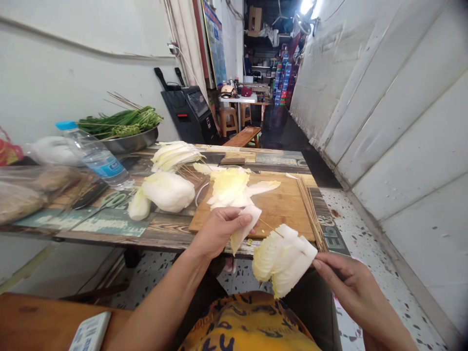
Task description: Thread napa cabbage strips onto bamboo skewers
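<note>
My left hand [219, 229] is closed on a single pale cabbage leaf piece [244, 225] at the near edge of the wooden cutting board [281, 207]. My right hand [349, 285] pinches the end of a bamboo skewer with a stack of cabbage pieces [283, 258] threaded on it; the skewer tip pokes out toward the left hand. A pile of cut cabbage leaves [230, 187] lies on the board. Loose bamboo skewers [310, 209] rest along the board's right side.
On the table [161, 229] lie a cabbage chunk [168, 191], skewered cabbage [175, 155], scissors [109, 201], a water bottle [95, 156], plastic bags and a metal bowl of greens [127, 129]. A white wall runs along the right; a corridor with stools lies ahead.
</note>
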`<control>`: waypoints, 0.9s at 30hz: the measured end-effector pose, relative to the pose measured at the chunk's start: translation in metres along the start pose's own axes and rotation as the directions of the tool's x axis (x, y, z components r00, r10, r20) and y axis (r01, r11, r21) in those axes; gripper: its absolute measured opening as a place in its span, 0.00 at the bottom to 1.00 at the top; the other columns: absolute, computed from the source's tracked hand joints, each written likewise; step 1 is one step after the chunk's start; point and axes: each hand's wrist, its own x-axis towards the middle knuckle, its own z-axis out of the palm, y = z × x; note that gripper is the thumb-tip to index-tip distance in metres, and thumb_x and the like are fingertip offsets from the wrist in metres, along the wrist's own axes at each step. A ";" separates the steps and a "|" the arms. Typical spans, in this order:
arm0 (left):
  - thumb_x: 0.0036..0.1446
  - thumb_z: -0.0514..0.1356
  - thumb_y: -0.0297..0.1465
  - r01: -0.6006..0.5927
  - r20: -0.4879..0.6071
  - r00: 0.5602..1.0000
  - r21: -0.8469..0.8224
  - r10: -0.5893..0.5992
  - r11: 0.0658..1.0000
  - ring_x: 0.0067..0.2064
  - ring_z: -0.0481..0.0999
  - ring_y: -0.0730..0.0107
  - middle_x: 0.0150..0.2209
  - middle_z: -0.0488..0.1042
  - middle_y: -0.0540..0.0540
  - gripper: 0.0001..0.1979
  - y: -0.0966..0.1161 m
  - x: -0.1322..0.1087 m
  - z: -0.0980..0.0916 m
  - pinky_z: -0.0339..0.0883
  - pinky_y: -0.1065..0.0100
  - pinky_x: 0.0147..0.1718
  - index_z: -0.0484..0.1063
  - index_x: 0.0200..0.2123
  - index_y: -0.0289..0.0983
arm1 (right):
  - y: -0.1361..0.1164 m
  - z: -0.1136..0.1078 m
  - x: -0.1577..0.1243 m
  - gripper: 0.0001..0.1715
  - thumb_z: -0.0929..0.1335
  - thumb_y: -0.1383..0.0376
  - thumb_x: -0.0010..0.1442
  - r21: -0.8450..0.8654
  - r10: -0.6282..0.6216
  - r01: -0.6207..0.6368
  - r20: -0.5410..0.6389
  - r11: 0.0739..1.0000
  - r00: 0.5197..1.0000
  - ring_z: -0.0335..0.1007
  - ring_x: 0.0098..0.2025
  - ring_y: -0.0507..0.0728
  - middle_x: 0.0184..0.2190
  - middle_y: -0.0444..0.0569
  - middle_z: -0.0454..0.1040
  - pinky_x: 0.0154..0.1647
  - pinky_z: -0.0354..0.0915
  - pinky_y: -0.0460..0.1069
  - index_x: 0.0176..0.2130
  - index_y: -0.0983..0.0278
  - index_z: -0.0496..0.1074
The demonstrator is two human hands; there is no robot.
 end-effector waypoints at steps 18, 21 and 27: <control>0.47 0.66 0.41 0.027 0.040 0.998 0.229 -0.038 0.973 0.26 0.71 0.72 0.24 0.77 0.49 0.14 -0.013 -0.001 0.012 0.63 0.72 0.26 0.80 0.29 0.35 | -0.002 0.016 0.018 0.18 0.62 0.58 0.64 0.123 0.026 -0.029 0.029 0.992 0.999 0.74 0.36 0.56 0.36 0.48 0.80 0.36 0.67 0.46 0.41 0.64 0.77; 0.47 0.67 0.40 -0.033 -0.015 0.999 0.184 0.036 0.982 0.35 0.76 0.66 0.35 0.80 0.46 0.16 -0.013 0.001 0.010 0.68 0.69 0.36 0.80 0.37 0.36 | -0.001 0.017 0.022 0.18 0.62 0.58 0.64 0.142 0.024 -0.024 0.003 0.990 1.000 0.74 0.36 0.56 0.35 0.48 0.80 0.36 0.67 0.46 0.41 0.64 0.77; 0.52 0.62 0.38 -0.180 -0.269 0.858 0.639 0.437 0.748 0.43 0.76 0.61 0.39 0.80 0.43 0.13 -0.020 0.015 -0.024 0.68 0.61 0.47 0.79 0.37 0.37 | 0.010 0.013 0.023 0.18 0.63 0.58 0.64 0.188 0.081 -0.065 -0.078 0.980 0.994 0.74 0.39 0.58 0.36 0.49 0.79 0.40 0.67 0.47 0.41 0.65 0.77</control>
